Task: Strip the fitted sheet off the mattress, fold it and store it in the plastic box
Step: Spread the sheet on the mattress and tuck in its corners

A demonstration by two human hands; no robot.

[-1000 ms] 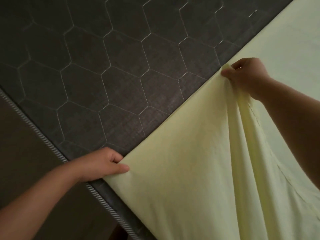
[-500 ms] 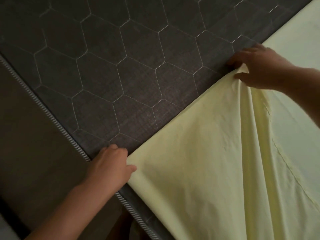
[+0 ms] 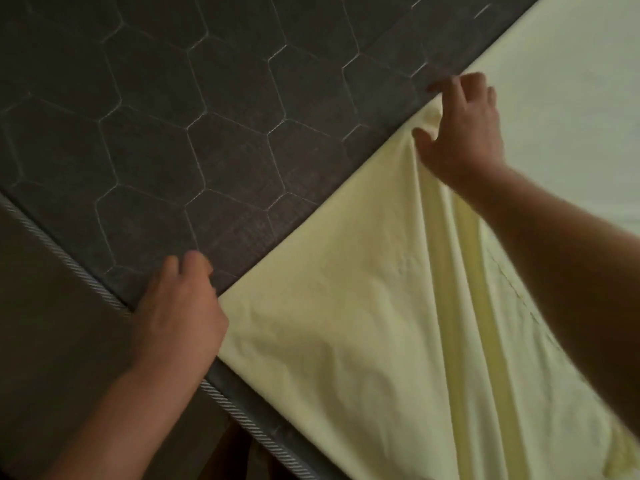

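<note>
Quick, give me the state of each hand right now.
Left hand: closed on the near corner of the yellow sheet.
Right hand: pinching the sheet's far folded edge, fingers partly spread.

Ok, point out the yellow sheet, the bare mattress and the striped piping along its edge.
yellow sheet (image 3: 346, 341): head view, on the flat, wrinkled middle.
bare mattress (image 3: 207, 98): head view, on the dark quilted top.
striped piping (image 3: 69, 261): head view, on the cord left of the left hand (image 3: 180, 317).
</note>
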